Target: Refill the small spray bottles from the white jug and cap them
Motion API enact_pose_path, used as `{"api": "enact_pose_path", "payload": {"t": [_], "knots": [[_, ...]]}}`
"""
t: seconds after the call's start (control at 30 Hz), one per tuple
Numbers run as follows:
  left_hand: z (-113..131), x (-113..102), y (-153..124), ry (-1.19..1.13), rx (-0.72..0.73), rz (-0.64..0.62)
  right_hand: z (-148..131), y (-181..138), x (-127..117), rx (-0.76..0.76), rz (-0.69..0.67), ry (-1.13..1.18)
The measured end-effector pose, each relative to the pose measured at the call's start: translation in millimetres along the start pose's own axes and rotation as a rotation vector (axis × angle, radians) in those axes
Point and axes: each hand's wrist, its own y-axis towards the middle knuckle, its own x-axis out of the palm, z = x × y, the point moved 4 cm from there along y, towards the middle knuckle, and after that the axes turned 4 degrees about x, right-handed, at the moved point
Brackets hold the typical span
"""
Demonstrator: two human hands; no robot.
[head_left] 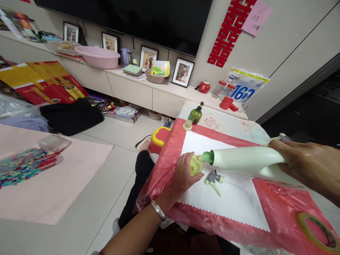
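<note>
My left hand (184, 173) is wrapped round a small clear yellow-green bottle (196, 165) at the left part of a white sheet (239, 198). In my right hand (308, 166) is a large pale green detergent bottle (244, 157), tipped nearly level. Its green pouring spout (208, 157) meets the small bottle's mouth; whether liquid flows I cannot tell. A grey and green spray trigger head (214, 180) lies on the sheet just below the spout. The pale cap (187, 125) stands at the sheet's far left corner.
Red plastic film (164, 170) covers the table under the sheet. A green pump bottle (196, 114) stands behind the cap, and a tape roll (316, 230) lies near right. Beyond are a TV cabinet (132, 88), a stool (159, 138) and a pink mat with beads (79, 170).
</note>
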Motion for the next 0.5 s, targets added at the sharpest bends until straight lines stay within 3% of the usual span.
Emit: {"api": "enact_pose_path", "payload": {"t": [0.33,0.5], "knots": [[0.6,-3.4,-0.6,-0.022,-0.022,-0.008,3.4,0.3,4.7,0.007,0.041,-0.011],[-0.7,-4.2,-0.6,-0.046,-0.06,-0.009,8.9,3.3,19.5,0.097,-0.002,0.021]]}}
